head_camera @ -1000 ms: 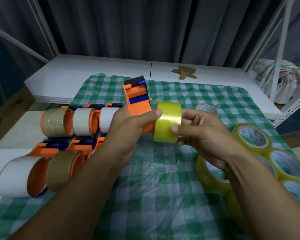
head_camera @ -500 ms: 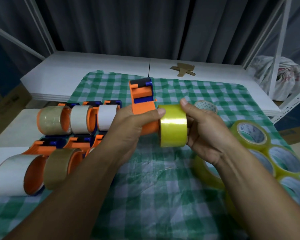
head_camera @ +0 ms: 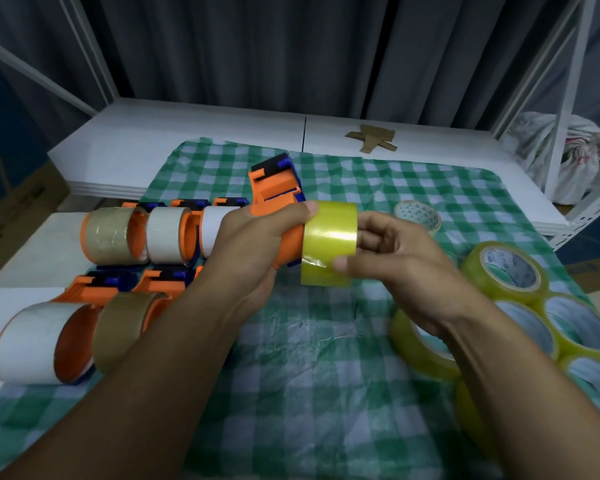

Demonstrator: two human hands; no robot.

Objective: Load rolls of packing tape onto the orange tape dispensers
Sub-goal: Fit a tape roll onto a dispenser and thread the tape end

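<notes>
My left hand (head_camera: pixel 253 251) grips an orange tape dispenser (head_camera: pixel 278 192) with blue parts, held above the checked cloth with its head pointing away. A yellow roll of packing tape (head_camera: pixel 328 242) sits against the dispenser's orange hub. My right hand (head_camera: pixel 392 265) holds that roll from the right, thumb on its front and fingers at its open side. How far the roll sits on the hub is hidden by my hands.
Several loaded orange dispensers (head_camera: pixel 136 237) lie in two rows on the left. Several spare yellow rolls (head_camera: pixel 510 271) lie at the right on the green checked cloth (head_camera: pixel 326 375). A small patterned roll (head_camera: pixel 418 216) lies behind my right hand. A cardboard scrap (head_camera: pixel 373 140) rests on the white board.
My right hand has shifted its hold on the yellow roll, thumb now on the front. The roll stays against the dispenser hub. Both hands sit about where they were.
</notes>
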